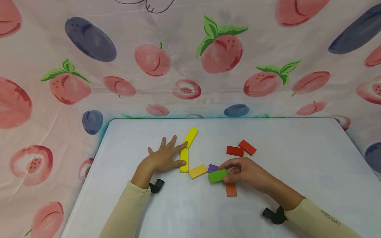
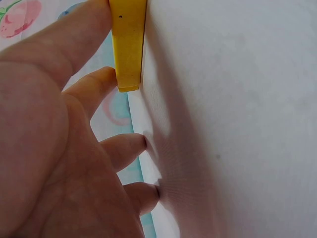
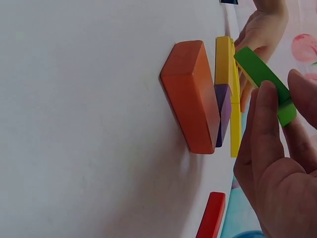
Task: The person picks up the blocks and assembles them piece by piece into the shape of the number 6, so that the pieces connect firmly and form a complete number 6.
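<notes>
My left hand (image 1: pixel 162 158) lies with spread, straight fingers at two bright yellow blocks. Its thumb touches the lower yellow block (image 1: pixel 184 155); the index fingertip is where it meets the slanted upper yellow block (image 1: pixel 192 134). Between thumb and fingers, my right hand (image 1: pixel 247 173) pinches a green block (image 1: pixel 217 176), raised off the table in the right wrist view. Just behind the green block, a purple block (image 1: pixel 212 168) is partly hidden. Left of it sits an orange-yellow block (image 1: pixel 197 171). An orange block (image 1: pixel 231 190) lies below the right fingers.
Two red blocks, one flat (image 1: pixel 234 151) and one slanted (image 1: pixel 247 147), lie beyond my right hand. The white table (image 1: pixel 119 138) ends at a patterned fruit cloth (image 1: pixel 184 59) behind it.
</notes>
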Demonstrator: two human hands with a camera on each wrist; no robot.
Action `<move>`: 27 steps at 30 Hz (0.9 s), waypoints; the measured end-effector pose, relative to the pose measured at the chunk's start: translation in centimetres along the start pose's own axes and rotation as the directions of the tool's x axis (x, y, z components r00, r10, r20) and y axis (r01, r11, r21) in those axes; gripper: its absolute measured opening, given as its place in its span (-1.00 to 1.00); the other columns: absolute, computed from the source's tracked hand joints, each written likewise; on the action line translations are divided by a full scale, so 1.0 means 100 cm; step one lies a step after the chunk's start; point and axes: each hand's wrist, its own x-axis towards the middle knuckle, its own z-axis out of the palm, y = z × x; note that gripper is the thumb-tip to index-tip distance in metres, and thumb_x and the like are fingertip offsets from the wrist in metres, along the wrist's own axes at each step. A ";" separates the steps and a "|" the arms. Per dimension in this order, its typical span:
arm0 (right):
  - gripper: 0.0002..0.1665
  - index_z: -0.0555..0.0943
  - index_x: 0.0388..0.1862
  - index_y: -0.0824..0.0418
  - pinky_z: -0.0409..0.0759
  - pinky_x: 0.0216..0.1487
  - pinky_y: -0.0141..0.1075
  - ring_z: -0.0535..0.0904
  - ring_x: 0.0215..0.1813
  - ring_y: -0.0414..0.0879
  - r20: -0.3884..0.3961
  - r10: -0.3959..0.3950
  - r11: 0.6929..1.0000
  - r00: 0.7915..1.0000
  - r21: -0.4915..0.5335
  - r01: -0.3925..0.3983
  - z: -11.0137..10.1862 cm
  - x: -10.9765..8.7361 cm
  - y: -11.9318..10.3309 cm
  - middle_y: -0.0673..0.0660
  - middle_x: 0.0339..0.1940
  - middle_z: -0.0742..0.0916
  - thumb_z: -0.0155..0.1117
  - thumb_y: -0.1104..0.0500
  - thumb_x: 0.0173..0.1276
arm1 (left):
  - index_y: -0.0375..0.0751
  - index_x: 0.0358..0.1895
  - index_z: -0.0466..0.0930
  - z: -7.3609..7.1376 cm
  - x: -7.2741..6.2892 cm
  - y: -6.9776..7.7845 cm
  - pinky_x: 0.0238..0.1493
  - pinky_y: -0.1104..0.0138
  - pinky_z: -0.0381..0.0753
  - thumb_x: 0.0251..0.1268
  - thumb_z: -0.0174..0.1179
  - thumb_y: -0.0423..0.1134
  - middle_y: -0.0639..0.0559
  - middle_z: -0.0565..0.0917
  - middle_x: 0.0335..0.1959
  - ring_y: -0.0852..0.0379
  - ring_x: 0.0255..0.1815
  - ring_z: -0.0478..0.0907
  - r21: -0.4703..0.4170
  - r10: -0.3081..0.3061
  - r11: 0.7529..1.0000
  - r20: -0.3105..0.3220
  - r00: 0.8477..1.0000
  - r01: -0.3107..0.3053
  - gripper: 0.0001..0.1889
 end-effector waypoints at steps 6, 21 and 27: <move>-0.48 0.70 0.19 0.05 0.64 -0.08 -0.26 0.67 -0.04 -0.04 0.039 0.001 1.000 0.999 0.015 -0.002 0.002 -0.002 0.001 0.11 -0.27 0.81 0.55 0.04 0.24 | 0.55 0.58 0.08 0.001 0.001 -0.001 0.27 -0.65 -0.45 0.29 0.23 0.34 0.04 -0.23 0.73 -0.33 0.70 -0.48 0.006 0.009 1.000 -0.007 1.000 -0.009 -0.19; -0.60 0.75 -0.03 -0.03 0.66 -0.25 -0.35 0.64 -0.19 -0.09 0.016 -0.134 0.967 0.991 -0.215 0.135 0.013 -0.008 0.008 -0.05 -0.33 0.74 0.61 -0.06 0.16 | 0.56 0.58 0.08 0.002 0.001 -0.003 0.28 -0.65 -0.44 0.29 0.23 0.33 0.03 -0.24 0.73 -0.33 0.70 -0.48 0.012 0.012 1.000 -0.005 1.000 -0.012 -0.18; -0.63 0.76 -0.06 -0.08 0.64 -0.25 -0.38 0.62 -0.20 -0.14 0.012 -0.172 0.940 0.985 -0.297 0.168 0.016 -0.010 0.012 -0.12 -0.35 0.72 0.61 -0.08 0.15 | 0.56 0.58 0.08 0.002 0.000 -0.003 0.28 -0.66 -0.43 0.30 0.22 0.33 0.03 -0.23 0.73 -0.33 0.70 -0.47 0.015 0.015 1.000 -0.007 1.000 -0.015 -0.19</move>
